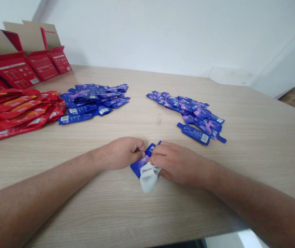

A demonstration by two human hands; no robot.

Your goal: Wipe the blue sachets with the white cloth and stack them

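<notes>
Between my hands a blue and purple sachet (137, 166) lies on the wooden table (106, 203). My left hand (123, 153) has its fingers curled, and its thumb and forefinger pinch the sachet's left edge. A crumpled white cloth (148, 179) is bunched in my right hand (178, 163), which presses it against the sachet. Part of the sachet is hidden under the right fingers and the cloth. Beyond my right hand lies a loose pile of similar blue sachets (186, 106), with one sachet (194, 133) turned barcode side up at its near edge.
Another heap of blue sachets (92, 98) sits left of centre, touching a large pile of red sachets (20, 110). Behind these stand several red cardboard boxes (43, 63) with raised flaps. A white wall (163, 38) borders the table's far side.
</notes>
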